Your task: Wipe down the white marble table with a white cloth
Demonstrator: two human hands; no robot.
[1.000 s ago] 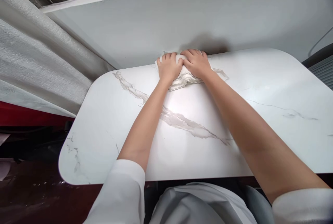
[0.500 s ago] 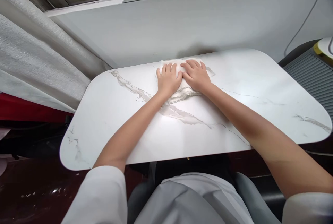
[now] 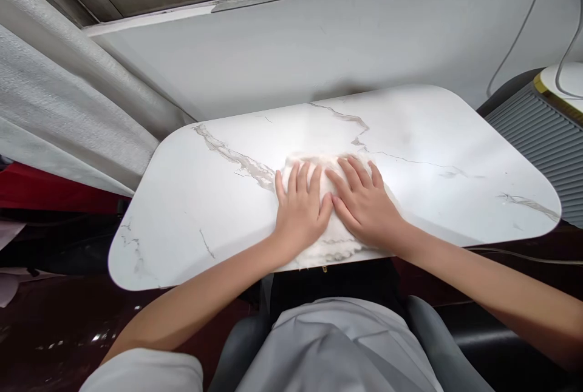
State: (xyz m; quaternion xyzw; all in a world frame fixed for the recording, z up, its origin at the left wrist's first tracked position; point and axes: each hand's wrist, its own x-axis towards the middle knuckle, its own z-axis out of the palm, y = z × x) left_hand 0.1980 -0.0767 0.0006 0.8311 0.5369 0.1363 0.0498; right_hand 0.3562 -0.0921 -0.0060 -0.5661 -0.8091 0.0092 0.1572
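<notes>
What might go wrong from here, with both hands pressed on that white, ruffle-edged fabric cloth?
The white, ruffle-edged fabric cloth reaches about to the near edge of the white, grey-veined, round-cornered tabletop; pulled any closer, it might slip over. Its near folds look loose, so they could bunch up. The bare left hand and bare right hand lie with thumbs almost meeting, so they might bump.

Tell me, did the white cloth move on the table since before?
Yes. Against the table, the white cloth has moved from the edge by the wall toward the near edge.
</notes>
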